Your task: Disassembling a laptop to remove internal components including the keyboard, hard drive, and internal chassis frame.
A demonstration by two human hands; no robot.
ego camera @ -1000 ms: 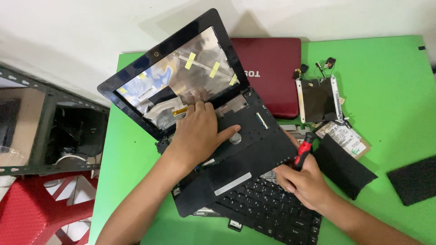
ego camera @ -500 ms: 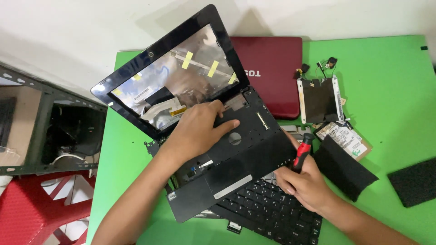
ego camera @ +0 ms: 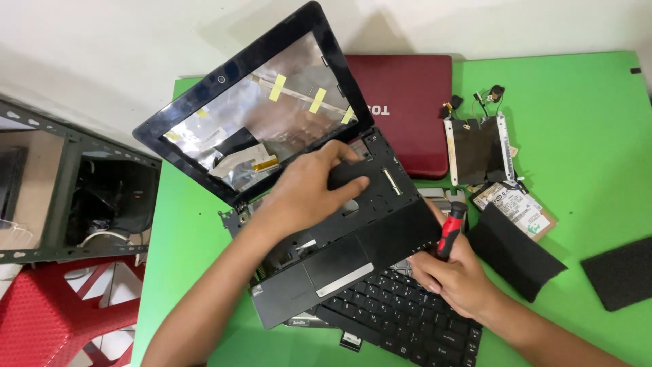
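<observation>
My left hand presses flat on the black palm-rest cover of a stripped-down black laptop, fingers spread over its upper edge. The laptop's lid stands open with the screen panel removed, showing silver foil and yellow tape strips. My right hand grips a red-and-black screwdriver upright at the cover's right edge. A loose black keyboard lies under that hand and partly under the cover.
A closed dark-red laptop lies behind on the green table. To the right sit a metal drive bracket, a hard drive, two black foam pads and small loose parts. A red plastic chair and metal shelf stand left.
The laptop has swung and slid toward the left under my left hand, and the palm-rest cover has lifted and shifted off the base. My right hand with the screwdriver stays put.
</observation>
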